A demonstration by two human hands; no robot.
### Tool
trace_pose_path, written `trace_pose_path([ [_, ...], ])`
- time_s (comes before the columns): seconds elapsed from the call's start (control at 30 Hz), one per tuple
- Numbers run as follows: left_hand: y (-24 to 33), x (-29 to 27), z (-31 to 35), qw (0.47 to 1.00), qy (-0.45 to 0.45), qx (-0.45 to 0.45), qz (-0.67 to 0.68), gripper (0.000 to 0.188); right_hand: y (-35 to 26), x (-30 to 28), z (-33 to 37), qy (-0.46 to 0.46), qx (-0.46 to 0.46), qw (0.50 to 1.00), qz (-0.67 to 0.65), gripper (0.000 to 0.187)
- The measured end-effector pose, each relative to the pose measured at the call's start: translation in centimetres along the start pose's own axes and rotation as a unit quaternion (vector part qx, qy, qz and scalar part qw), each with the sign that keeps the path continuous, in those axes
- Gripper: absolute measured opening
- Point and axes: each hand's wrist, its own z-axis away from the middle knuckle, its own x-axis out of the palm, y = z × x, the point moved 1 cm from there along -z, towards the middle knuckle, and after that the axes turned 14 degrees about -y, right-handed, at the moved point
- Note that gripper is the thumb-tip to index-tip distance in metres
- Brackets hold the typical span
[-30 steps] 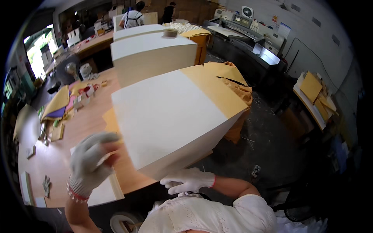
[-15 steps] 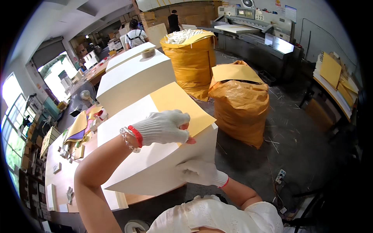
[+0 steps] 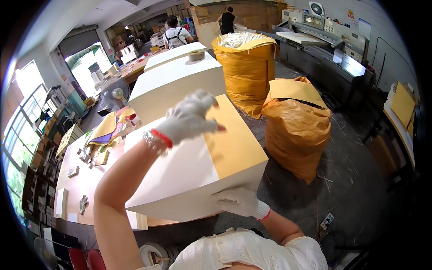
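A tall stack of white paper sheets (image 3: pixel 175 164) stands on the table in front of me. A yellow sheet (image 3: pixel 240 148) covers the right part of its top. Over the stack my left hand (image 3: pixel 191 117), in a white knit glove with a red cuff, is raised with fingers apart and nothing in them; motion blurs it slightly. Bare fingertips show at the glove's end. Low on the stack's front side rests my gloved right hand (image 3: pixel 240 202), its fingers stretched along the paper edges.
Behind stands another white stack (image 3: pixel 180 78) with a tape roll (image 3: pixel 196 56) on it. Two orange sacks (image 3: pixel 297 130) fill the right side, one holding paper strips (image 3: pixel 236 39). A loose glove (image 3: pixel 83 204) lies on the table (image 3: pixel 99 184). Two people and a large machine (image 3: pixel 324 33) are farther back.
My left hand has lifted off the top of the stack, its fingers spreading. The bowed white top sheet now lies flatter. My right hand stays at the front side, and the view has shifted.
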Motion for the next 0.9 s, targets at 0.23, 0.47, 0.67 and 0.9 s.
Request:
trace_pose_path([
  [0.23,-11.4,1.4,-7.3,0.981,-0.070,-0.152,0.096,0.052,0.1,0.7,-0.6,0.030,-0.020,0.999,0.007,0.025],
  [0.47,-11.0,1.9,-8.0,0.973,0.007,-0.119,0.197,0.020,0.9,0.7,-0.6,0.015,-0.015,0.999,0.040,0.030],
  [0.67,-11.1,1.5,-6.3,0.995,0.062,-0.024,0.080,0.023,-0.9,1.1,-1.0,0.092,-0.029,0.995,0.016,0.020],
  [0.9,-6.2,-0.3,-1.5,0.845,0.042,0.429,-0.318,0.026,-0.8,2.2,-0.6,0.149,0.013,0.988,-0.025,0.015],
])
